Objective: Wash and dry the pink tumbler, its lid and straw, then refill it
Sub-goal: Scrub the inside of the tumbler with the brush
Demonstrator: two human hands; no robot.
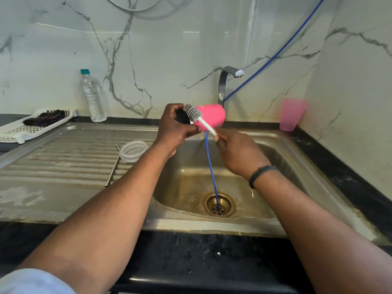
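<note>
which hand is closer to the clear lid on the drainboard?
Left. The left hand grips the pink tumbler just above and right of the clear lid. The right hand holds the bottle brush handle farther right, over the sink basin.

Pink tumbler (212, 117) sideways above sink, lid (133, 151) on drainboard.

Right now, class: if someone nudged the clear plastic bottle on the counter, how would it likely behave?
The bottle stands tall and narrow, so it probably tips easily. It looks thin-walled, so likely light and squashy. Once down, its round body would probably roll.
</note>
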